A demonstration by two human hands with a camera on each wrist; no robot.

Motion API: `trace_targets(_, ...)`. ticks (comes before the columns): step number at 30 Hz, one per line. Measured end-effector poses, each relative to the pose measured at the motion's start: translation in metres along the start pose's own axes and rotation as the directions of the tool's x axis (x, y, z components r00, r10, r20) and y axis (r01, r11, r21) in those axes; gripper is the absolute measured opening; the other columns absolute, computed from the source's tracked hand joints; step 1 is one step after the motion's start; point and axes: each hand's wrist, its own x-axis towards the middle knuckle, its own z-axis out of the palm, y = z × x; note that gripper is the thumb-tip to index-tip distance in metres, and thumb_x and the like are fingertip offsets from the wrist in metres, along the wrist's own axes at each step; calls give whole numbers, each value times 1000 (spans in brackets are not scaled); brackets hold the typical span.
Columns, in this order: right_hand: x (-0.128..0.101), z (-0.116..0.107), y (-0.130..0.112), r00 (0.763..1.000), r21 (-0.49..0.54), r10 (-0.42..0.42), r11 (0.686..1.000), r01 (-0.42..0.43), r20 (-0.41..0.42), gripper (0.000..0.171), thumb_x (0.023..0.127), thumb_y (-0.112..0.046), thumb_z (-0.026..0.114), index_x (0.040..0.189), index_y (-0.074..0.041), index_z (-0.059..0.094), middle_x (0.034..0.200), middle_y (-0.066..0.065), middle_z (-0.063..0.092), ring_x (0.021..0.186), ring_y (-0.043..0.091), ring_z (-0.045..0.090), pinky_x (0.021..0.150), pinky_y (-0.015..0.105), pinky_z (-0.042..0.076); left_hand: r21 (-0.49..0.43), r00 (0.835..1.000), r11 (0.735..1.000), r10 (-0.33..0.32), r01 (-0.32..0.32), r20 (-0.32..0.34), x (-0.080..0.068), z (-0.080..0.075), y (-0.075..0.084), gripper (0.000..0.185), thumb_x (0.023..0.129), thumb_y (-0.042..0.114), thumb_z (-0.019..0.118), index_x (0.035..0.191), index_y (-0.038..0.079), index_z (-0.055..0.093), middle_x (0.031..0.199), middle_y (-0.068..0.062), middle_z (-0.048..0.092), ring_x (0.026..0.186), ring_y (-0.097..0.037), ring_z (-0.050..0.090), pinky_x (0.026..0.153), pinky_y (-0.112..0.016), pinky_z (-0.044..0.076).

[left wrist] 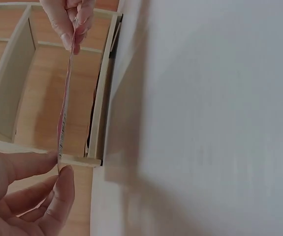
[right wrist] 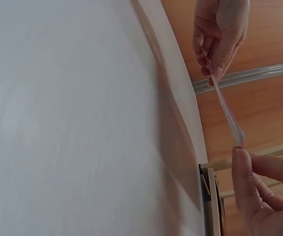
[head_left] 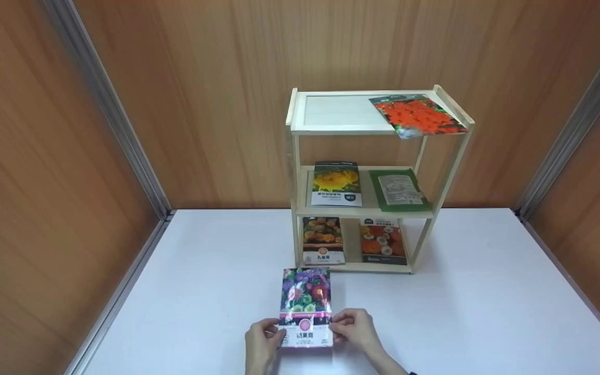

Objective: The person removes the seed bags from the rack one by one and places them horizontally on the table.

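A flower seed packet [head_left: 305, 297] with purple, pink and white blooms is held up over the table, in front of the wooden shelf [head_left: 352, 268]. My left hand [head_left: 262, 344] pinches its lower left edge between thumb and fingers. On the opposite edge, my right hand [head_left: 357, 330] pinches it the same way. Both wrist views show the packet edge-on as a thin strip, raised off the white surface, with the left hand [left wrist: 35, 196] at one end and the right hand [right wrist: 267, 189] at the other.
On the shelf's top board lies an orange-red flower packet [head_left: 420, 117]. The middle board carries a yellow flower packet [head_left: 335, 182] and a green packet [head_left: 399, 190] back side up. Two more packets, one with orange blooms [head_left: 323, 239] and one orange-and-white [head_left: 382, 242], lie on the bottom board.
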Motion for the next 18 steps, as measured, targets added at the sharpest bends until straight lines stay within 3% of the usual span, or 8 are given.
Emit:
trace_targets(5,8,25,5,1000,-65,-10,998,11,1,9,71,1,68,79,4,64,59,2,60,47,9,57,47,28,51,80,995,993,-78,82,-54,10,-11,-14,24,75,-3,63,98,-9,60,72,-4,55,64,-14,51,55,-26,45)
trace_targets(11,17,56,5,1000,-33,11,999,-11,-8,11,68,5,66,79,5,63,58,4,59,45,11,57,45,26,50,134,986,981,-124,138,-107,20,-28,-27,25,77,-3,61,101,-10,59,74,-6,55,68,-16,51,58,-28,44)
trace_targets(18,23,87,1,996,-47,81,996,-82,-30,14,68,9,65,80,3,63,64,11,61,48,10,58,47,23,49,174,984,975,-115,139,-139,27,-45,-38,25,77,-4,59,101,-13,56,78,-13,56,72,-22,53,62,-33,44)
